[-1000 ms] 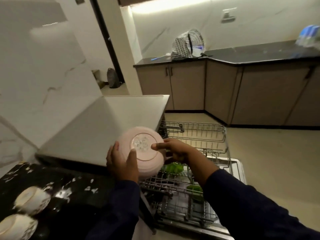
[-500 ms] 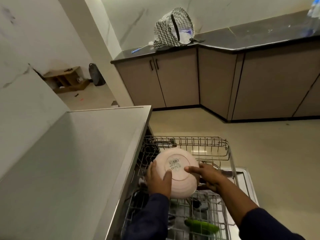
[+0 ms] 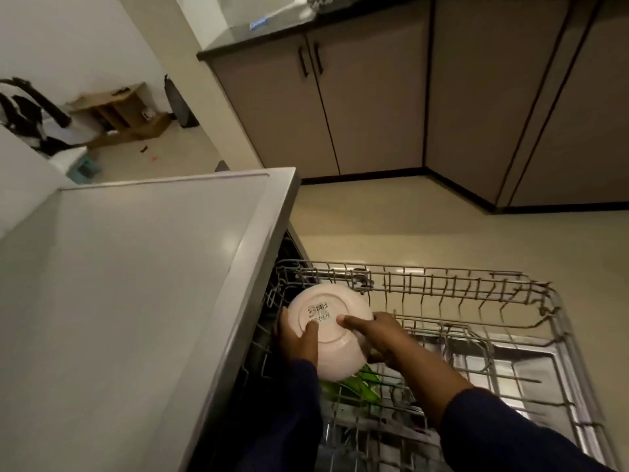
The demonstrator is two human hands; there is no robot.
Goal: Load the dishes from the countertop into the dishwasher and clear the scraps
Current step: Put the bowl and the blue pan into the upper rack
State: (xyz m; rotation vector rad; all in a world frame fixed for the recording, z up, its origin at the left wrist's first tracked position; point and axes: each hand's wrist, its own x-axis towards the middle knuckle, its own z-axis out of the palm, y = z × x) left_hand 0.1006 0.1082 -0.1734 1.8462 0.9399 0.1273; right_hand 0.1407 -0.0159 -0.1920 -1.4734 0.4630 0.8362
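Both hands are holding a pale pink bowl upside down over the pulled-out wire rack of the dishwasher, near the rack's far left corner. The left hand is gripping the bowl's left side, thumb lying on the base below a barcode sticker. The right hand is gripping the right side, thumb pressing on the base. Something green is lying in the rack just under the bowl.
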